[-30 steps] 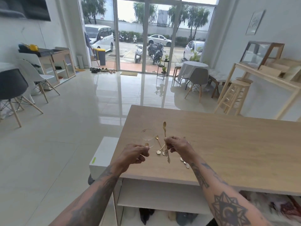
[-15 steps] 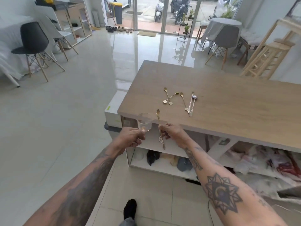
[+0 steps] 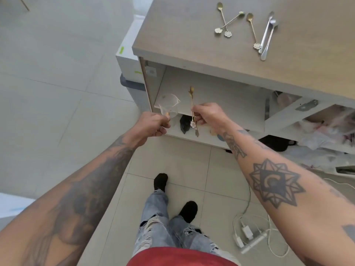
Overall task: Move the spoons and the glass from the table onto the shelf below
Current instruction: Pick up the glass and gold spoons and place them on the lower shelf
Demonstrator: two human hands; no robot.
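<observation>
My left hand point(image 3: 153, 124) grips a small clear glass point(image 3: 170, 107) by its base, tilted, at the front left edge of the white shelf point(image 3: 221, 96) under the wooden table point(image 3: 192, 45). My right hand point(image 3: 208, 114) pinches two gold flower-ended spoons point(image 3: 192, 104) by their handles, held upright in front of the same shelf. Several more spoons point(image 3: 247, 27), gold and silver, lie on the table top at the upper right.
A lower shelf point(image 3: 192, 138) holds dark and pale items. Crumpled plastic bags point(image 3: 326, 131) fill the right compartment. A white box point(image 3: 127, 58) stands left of the table. Cables and chargers point(image 3: 249, 233) lie on the tiled floor by my feet.
My view has tilted down and both hands have lowered from the table edge to shelf level, still holding the glass and spoons.
</observation>
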